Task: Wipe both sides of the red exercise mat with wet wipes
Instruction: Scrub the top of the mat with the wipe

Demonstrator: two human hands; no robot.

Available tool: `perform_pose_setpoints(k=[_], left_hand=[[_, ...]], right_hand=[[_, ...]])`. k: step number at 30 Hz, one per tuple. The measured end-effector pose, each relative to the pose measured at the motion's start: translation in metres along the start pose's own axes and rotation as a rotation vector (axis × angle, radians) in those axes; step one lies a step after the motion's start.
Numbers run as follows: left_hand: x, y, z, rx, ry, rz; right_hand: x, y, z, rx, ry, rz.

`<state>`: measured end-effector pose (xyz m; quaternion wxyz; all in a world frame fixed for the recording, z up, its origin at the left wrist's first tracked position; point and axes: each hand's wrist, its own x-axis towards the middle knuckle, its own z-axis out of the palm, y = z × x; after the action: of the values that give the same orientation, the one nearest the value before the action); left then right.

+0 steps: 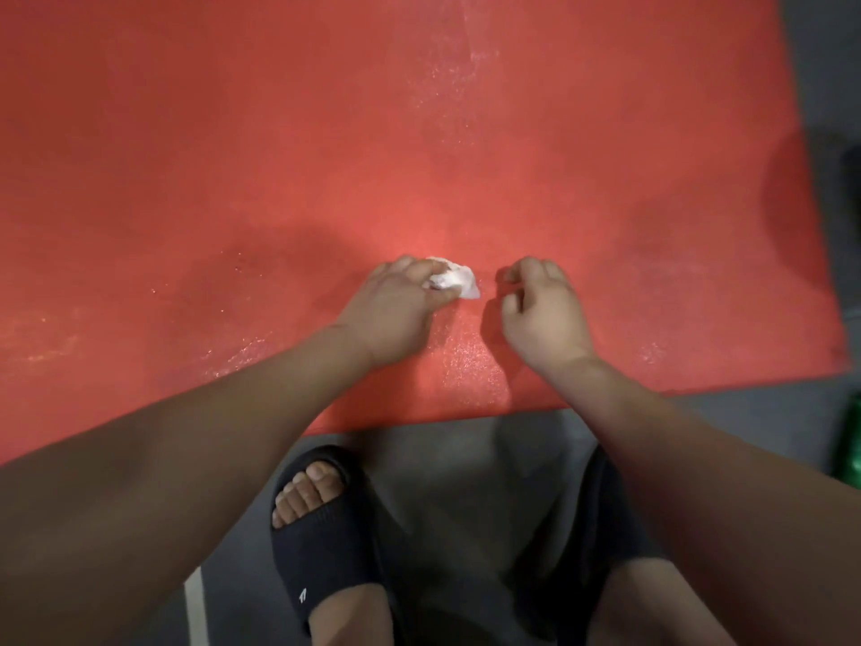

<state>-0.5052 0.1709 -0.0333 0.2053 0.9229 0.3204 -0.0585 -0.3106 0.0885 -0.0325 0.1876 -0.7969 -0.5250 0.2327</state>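
Reaching forward, left hand (pixel 396 303) gripping wipe (pixel 449 279) on mat (pixel 279 132).

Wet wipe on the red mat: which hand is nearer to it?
Left. The left hand grips the wet wipe on the mat; the right hand sits just to its right, fingers curled, not touching it.

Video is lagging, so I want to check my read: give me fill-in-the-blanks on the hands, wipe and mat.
1. The left hand has a crumpled white ____ in its grip.
2. The right hand, fingers curled, holds ____.
3. Both hands are over the mat, whose colour is ____.
4. The sandal on the floor is coloured ____.

Missing words: wipe; nothing; red; black.
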Motion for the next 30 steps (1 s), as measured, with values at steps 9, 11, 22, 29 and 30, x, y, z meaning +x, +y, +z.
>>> perform_pose_setpoints(k=[9, 11, 22, 29, 30], left_hand=[[-0.050, -0.038, -0.007, -0.346, 0.283, -0.179], [-0.063, -0.055, -0.001, -0.243, 0.245, -0.296], [-0.125, -0.086, 0.008, -0.124, 0.198, -0.507], [-0.120, -0.081, 0.004, -0.119, 0.173, -0.552], [-0.119, -0.080, 0.004, -0.118, 0.169, -0.551]], right_hand=[[0.010, -0.049, 0.039, -0.100, -0.064, -0.306], [0.019, -0.053, 0.046, -0.149, -0.108, -0.320], [0.069, -0.115, 0.089, -0.150, -0.049, -0.403], [0.027, -0.084, 0.075, -0.249, -0.393, -1.060], [0.047, -0.083, 0.074, -0.250, -0.328, -1.034]])
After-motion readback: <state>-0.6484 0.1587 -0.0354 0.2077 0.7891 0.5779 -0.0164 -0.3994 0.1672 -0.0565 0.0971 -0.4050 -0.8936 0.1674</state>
